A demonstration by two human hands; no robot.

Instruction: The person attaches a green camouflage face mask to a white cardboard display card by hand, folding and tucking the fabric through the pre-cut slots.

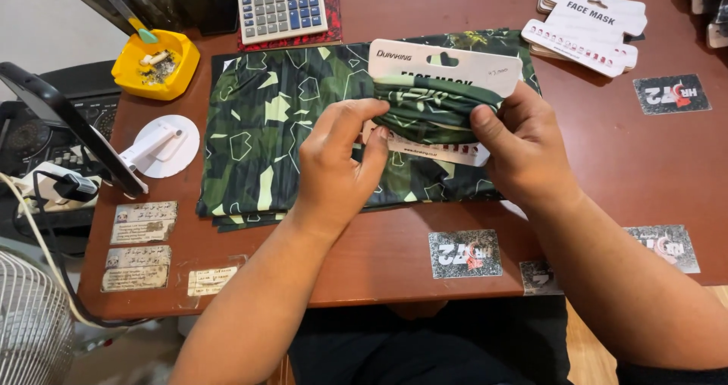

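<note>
Cloth point(432, 108), folded into a green patterned band, was wrapped around the middle of a white card point(444, 70) with a hanging slot at its top edge. Both rested above a stack of flat cloths point(265, 127) of the same green pattern, spread on the reddish-brown surface point(629, 158). The left hand point(337, 169) pinched the left end of the band, thumb and fingertips closed on it as a tight grip. The right hand point(523, 142) grasped the right end of the band and card, thumb on top. A pile of blank cards point(588, 25) lay well apart at the upper right. A calculator point(280, 6) sat beyond the stack, a yellow ashtray point(155, 63) to its left. A white round stand point(163, 146) stood just beside the stack's left edge. Stickers point(464, 254) lay along the near edge of the surface.
</note>
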